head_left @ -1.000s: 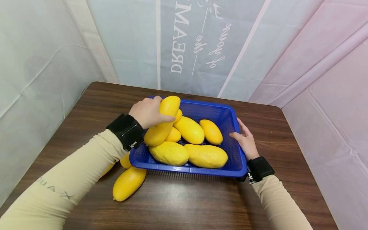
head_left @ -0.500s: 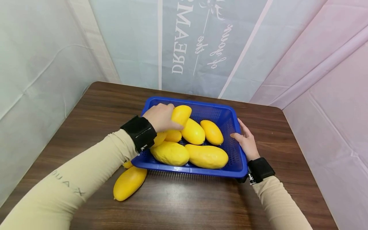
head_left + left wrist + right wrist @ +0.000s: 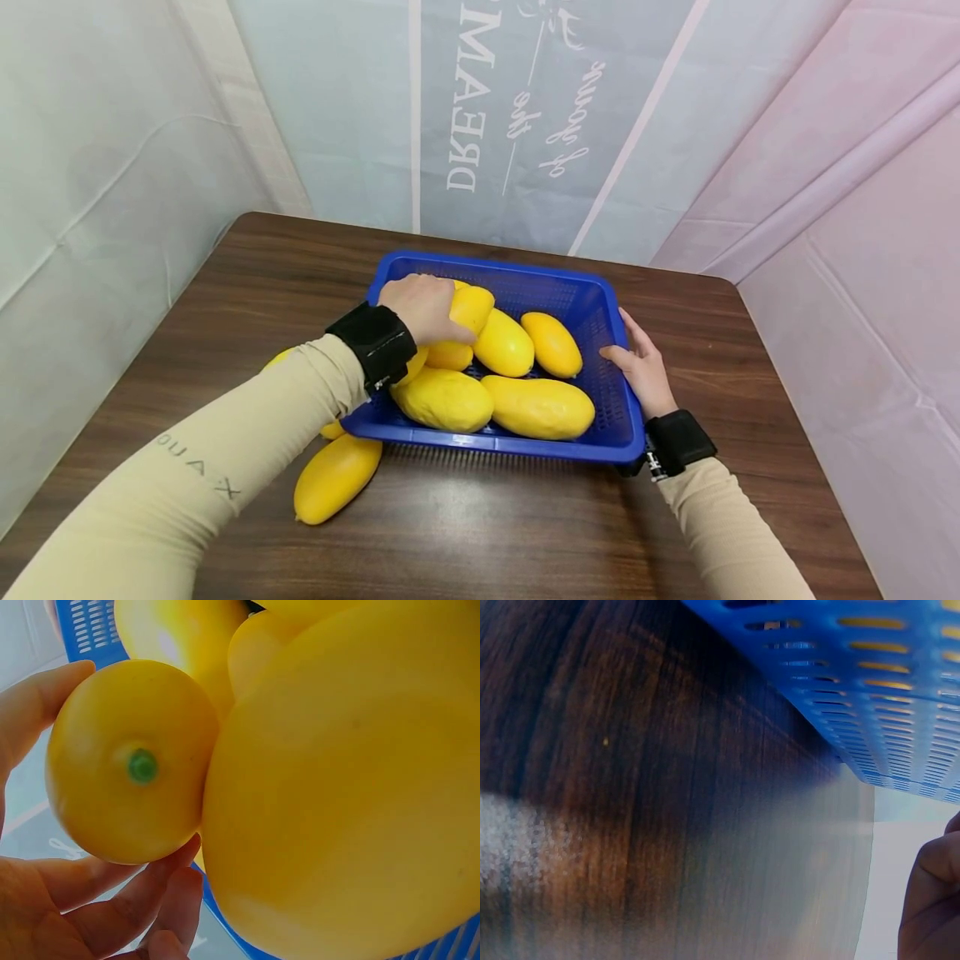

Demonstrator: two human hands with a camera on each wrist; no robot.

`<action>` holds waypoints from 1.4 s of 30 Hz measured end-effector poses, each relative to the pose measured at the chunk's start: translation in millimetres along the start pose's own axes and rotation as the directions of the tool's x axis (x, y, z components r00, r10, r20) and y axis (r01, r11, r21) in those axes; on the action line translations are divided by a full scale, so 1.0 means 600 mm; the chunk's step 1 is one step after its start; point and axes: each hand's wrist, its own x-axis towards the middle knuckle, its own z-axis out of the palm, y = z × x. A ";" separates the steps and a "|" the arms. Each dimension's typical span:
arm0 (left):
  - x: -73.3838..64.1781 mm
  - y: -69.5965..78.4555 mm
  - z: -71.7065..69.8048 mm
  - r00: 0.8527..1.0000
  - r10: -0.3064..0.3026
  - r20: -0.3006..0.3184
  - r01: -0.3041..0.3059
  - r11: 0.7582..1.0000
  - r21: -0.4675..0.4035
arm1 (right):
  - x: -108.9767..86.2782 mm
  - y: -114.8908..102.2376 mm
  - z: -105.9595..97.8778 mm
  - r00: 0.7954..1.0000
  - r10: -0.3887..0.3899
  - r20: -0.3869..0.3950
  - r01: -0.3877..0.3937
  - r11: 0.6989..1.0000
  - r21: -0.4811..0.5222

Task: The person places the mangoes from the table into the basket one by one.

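Observation:
My left hand point(image 3: 418, 307) holds a smooth yellow mango point(image 3: 472, 308) inside the left part of a blue plastic basket point(image 3: 517, 450). The left wrist view shows the mango's round end point(image 3: 135, 761) with a green stem dot, thumb on one side and fingers beneath. It touches a larger yellow fruit point(image 3: 337, 780) beside it. My right hand point(image 3: 642, 372) grips the basket's right rim, thumb inside and fingers outside. In the basket lie a smooth mango point(image 3: 552, 344), a long yellow fruit point(image 3: 537, 407) and a lumpy one point(image 3: 444, 400). My left hand partly hides others.
On the brown wooden table point(image 3: 480, 533), another yellow mango point(image 3: 337, 478) lies off the basket's front left corner. More yellow fruit point(image 3: 332, 430) shows partly behind my left sleeve. Fabric curtains point(image 3: 330, 125) stand behind and beside the table.
My left hand has moved right and slightly down with the mango, from above the basket's left side to among the other fruit. My right hand stays on the rim.

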 end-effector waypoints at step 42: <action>0.005 0.027 0.030 0.998 0.040 0.041 -0.043 0.995 0.091 | 0.004 0.003 0.001 1.000 -0.001 -0.009 0.001 1.000 0.004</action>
